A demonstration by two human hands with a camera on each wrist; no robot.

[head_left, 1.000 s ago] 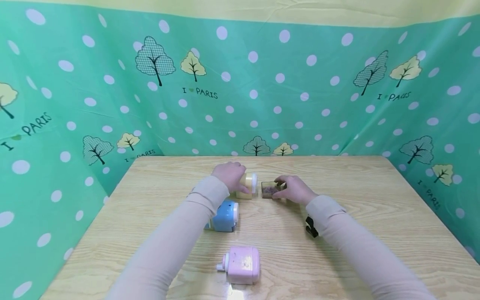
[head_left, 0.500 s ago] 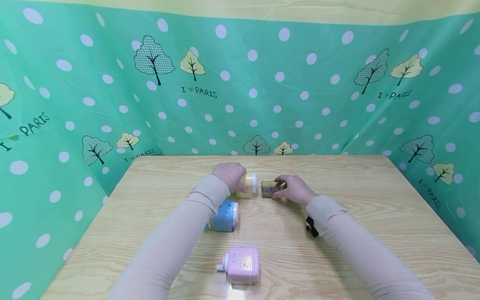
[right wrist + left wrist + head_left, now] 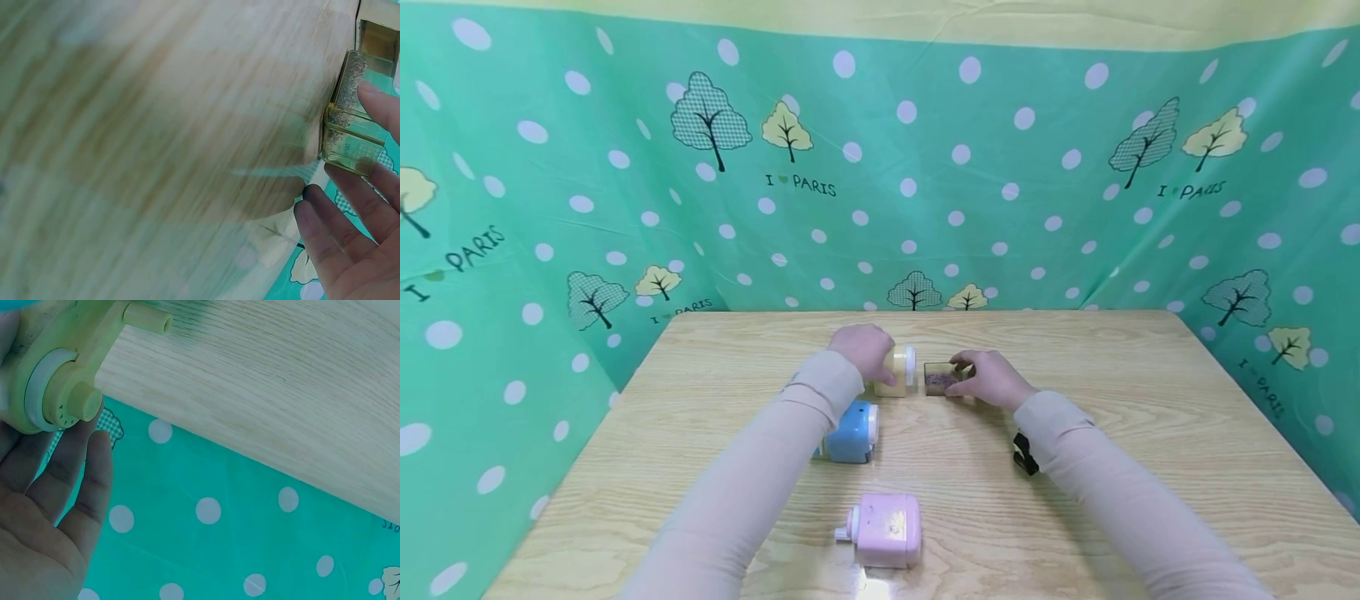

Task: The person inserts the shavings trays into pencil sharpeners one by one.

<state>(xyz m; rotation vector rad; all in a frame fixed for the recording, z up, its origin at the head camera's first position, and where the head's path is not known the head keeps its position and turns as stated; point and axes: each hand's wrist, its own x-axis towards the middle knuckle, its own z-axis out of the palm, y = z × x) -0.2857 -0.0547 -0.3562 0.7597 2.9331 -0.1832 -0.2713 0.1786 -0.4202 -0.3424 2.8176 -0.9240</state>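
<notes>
My left hand (image 3: 861, 352) grips a yellow hand-crank pencil sharpener (image 3: 893, 372) lying near the table's far side. In the left wrist view, the sharpener's crank handle (image 3: 147, 317) and a pale ring (image 3: 40, 384) show, and the last fingers stretch out below them. Between thumb and fingers, my right hand (image 3: 992, 379) pinches a see-through shavings drawer (image 3: 937, 382), dark bits inside. A small gap parts the drawer from the sharpener's white end. The right wrist view shows the drawer (image 3: 340, 122) in line with the sharpener's hollow opening (image 3: 379, 39).
A blue pencil sharpener (image 3: 852, 433) lies nearer on the table, partly behind my left sleeve. A pink one (image 3: 886, 531), its crank facing left, lies near the front. Under my right cuff sits a black fitting (image 3: 1024, 454). Green dotted cloth (image 3: 910, 208) hangs behind the wooden table (image 3: 1120, 367).
</notes>
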